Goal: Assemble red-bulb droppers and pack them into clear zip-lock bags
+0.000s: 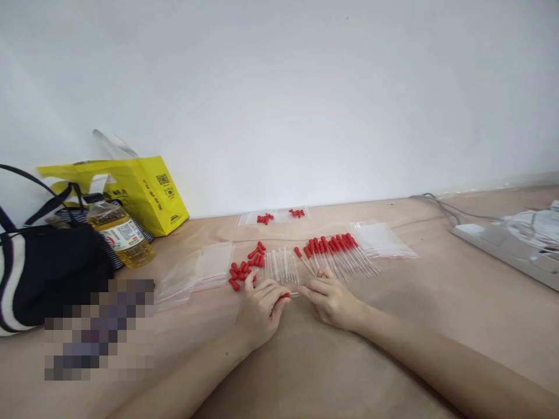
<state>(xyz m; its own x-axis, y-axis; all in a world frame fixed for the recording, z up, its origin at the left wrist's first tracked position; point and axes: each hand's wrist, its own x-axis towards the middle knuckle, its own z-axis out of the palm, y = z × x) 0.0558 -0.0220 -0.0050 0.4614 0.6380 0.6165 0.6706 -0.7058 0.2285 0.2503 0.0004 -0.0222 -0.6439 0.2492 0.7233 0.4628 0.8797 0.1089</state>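
Note:
Between the thumb and fingers of my left hand (262, 307) is a red rubber bulb (285, 295), closed in a pinch. A clear glass dropper tube (294, 295) runs from the bulb towards my right hand (329, 298), whose fingers are pinched on its other end. Whether the tube sits fully inside the bulb is hidden by my fingers. Loose red bulbs (241, 269) lie in a pile just beyond my left hand. Beside them is a row of bare clear tubes (282, 265). Several droppers with red bulbs fitted (334, 244) lie side by side past my right hand.
Clear plastic bags (213, 265) lie left of the bulbs, and more bags (384, 240) lie right. Packed red bulbs (265, 219) rest by the wall. An oil bottle (122, 233), yellow bag (148, 192) and black bag (56, 262) stand left; a white power strip (502, 253) lies right.

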